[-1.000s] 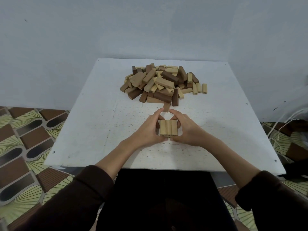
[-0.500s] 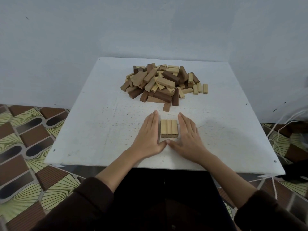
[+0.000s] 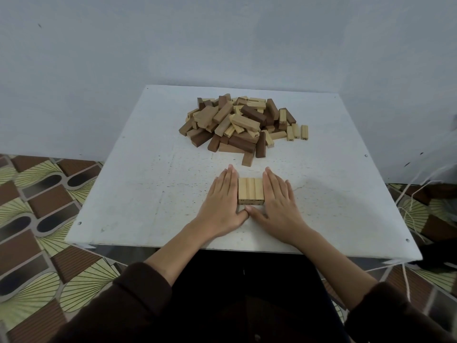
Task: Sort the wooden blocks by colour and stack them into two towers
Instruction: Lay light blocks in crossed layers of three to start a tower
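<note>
Left hand (image 3: 222,201), right hand (image 3: 279,204) flat, fingers straight, pressing pale three-block layer (image 3: 251,191) from 9 and 3, gripping nothing; blocks' long axes 12–6; mixed pile (image 3: 243,125) at 12, equally near both hands

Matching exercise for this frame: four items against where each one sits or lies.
1. left hand
2. right hand
3. row of light blocks
4. mixed block pile

a. heaped on the table's far side
b. flat against the row's right side
c. between both hands
d. flat against the row's left side

Pairs: 1-d, 2-b, 3-c, 4-a
</note>
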`<move>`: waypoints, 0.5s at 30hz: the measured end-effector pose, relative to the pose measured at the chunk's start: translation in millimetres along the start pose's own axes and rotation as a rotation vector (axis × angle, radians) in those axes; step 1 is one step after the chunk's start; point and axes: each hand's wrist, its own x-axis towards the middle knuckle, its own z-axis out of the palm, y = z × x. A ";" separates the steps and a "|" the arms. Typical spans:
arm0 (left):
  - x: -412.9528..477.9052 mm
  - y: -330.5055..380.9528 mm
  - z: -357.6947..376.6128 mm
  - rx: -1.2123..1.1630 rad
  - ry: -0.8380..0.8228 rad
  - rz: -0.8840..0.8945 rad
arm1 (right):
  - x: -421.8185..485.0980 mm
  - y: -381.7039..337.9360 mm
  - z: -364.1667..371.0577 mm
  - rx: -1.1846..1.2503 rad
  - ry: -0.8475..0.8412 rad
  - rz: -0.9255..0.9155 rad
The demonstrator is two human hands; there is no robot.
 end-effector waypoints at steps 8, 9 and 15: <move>-7.6 -15.3 -23.1 -0.269 -0.019 -0.007 | 13.6 13.0 -26.3 0.507 0.258 0.089; -6.8 -18.4 -28.0 -0.344 0.015 -0.028 | 23.2 17.6 -30.6 0.538 0.320 0.129; 30.8 -34.0 -43.8 -0.317 0.324 -0.074 | 86.4 31.5 -53.0 0.812 0.337 0.487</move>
